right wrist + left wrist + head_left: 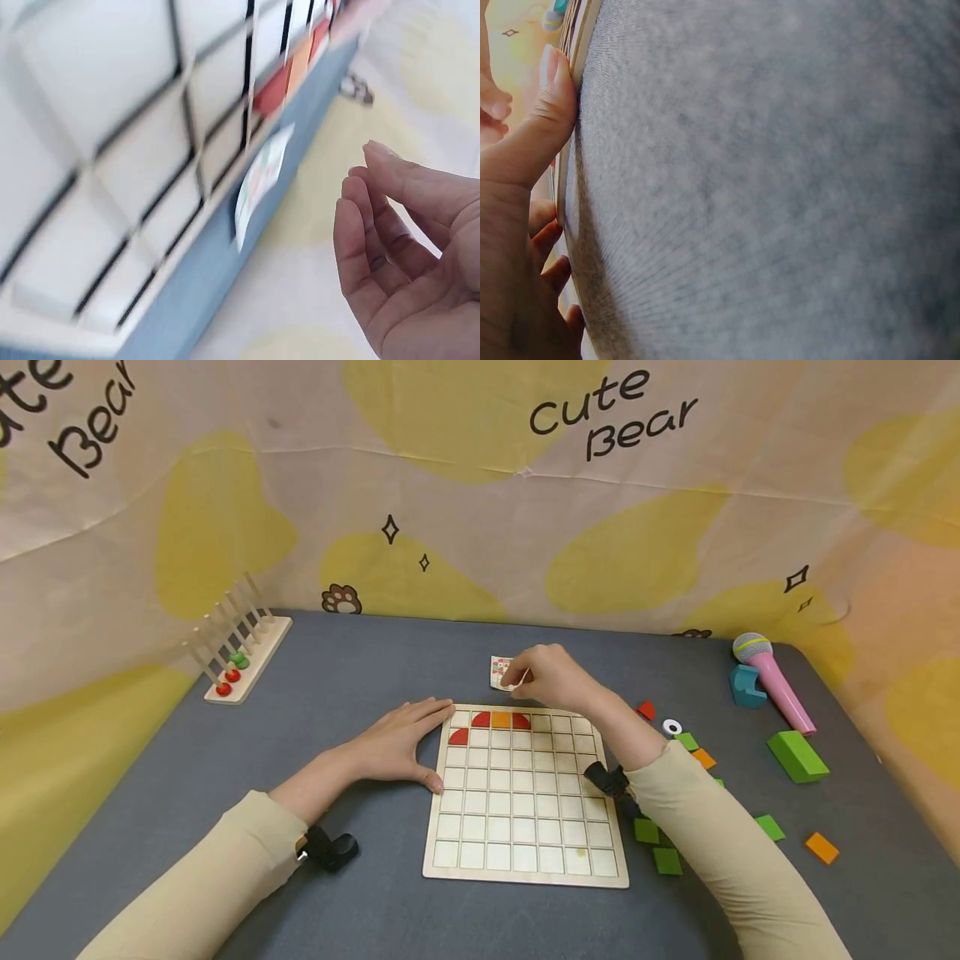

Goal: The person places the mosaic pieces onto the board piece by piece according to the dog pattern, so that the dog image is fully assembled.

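The left hand [401,739] lies flat with straight fingers against the left edge of the grid board [525,827] on the grey surface [360,668], thumb pressed to its rim. Beyond the board's far edge lies a small card [499,670]; the right hand [551,677] hovers at it, its grip loosely apart, holding nothing.

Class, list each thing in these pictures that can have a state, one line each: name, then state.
grid board: flat on the table, four pieces in its far cells, other cells bare
left hand: open, flat against the board's left edge
right hand: open, fingers loosely curled by the card
pattern card: flat beyond the board
peg rack: three beads on
toy microphone: lying down
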Demonstrator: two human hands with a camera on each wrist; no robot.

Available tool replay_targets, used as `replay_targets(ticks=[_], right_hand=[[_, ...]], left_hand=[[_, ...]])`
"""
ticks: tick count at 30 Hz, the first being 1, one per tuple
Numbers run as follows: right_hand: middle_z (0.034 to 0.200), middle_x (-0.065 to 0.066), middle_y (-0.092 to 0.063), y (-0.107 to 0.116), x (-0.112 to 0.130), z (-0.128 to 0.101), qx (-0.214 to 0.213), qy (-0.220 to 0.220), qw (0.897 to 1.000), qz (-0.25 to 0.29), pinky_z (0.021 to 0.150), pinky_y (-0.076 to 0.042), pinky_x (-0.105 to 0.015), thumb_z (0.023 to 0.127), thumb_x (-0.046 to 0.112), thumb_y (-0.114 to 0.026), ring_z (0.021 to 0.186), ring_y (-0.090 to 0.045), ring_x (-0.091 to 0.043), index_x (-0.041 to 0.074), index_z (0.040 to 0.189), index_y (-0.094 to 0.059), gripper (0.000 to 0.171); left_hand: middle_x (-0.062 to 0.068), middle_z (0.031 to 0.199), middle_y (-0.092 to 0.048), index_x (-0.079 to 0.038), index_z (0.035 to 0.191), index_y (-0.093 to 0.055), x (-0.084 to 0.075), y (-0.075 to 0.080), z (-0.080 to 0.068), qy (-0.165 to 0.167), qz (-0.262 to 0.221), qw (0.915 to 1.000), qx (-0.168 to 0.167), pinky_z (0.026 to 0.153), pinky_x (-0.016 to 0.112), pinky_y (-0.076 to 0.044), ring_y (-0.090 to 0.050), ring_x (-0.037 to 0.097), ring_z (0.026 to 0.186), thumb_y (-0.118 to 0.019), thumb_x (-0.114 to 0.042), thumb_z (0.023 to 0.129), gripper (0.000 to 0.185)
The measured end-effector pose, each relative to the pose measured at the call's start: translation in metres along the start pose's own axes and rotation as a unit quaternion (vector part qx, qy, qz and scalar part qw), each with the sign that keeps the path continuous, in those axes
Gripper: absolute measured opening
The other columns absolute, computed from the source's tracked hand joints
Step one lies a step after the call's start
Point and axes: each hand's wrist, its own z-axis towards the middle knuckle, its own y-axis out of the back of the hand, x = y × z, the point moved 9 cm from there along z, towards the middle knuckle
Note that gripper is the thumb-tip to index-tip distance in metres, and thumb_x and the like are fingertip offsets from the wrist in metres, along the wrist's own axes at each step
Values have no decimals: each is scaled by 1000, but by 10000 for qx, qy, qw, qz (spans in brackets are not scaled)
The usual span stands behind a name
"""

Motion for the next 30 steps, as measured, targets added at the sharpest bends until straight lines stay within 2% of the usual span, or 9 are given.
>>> replay_targets(ticks=[8,15,22,30], right_hand=[[112,-15,-74,37,-56,-25,-184,-641,9977,156,85,-58,-42,90,9,-70,99,-69,-28,5,114,-73,25],[112,-18,-73,54,-99,-50,-141,-956,9952,122,84,-58,-39,91,9,-69,99,-70,-27,2,115,-72,25],[94,-6,-76,50,-133,-77,222,-1213,9923,142,72,-52,-24,87,15,-74,81,-66,-13,7,104,-75,18],[86,-2,-74,33,-146,-99,722,-1186,9892,465,66,-52,-22,85,25,-78,74,-63,-9,11,99,-75,20]], left_hand=[[6,166,-25,-14,158,-25,2,-2,0,11,-1,10000,43,125,57,-18,-19,32,155,-79,-67,66,119],[7,166,-25,-14,158,-25,1,-1,1,1,37,10000,38,125,59,-18,-19,33,155,-79,-67,67,119],[7,166,-24,-14,158,-24,0,-1,1,25,30,10000,53,125,59,-18,-18,33,155,-79,-67,66,119],[7,166,-24,-13,158,-25,0,-2,2,19,44,10000,62,125,57,-18,-19,33,155,-79,-66,67,119]])
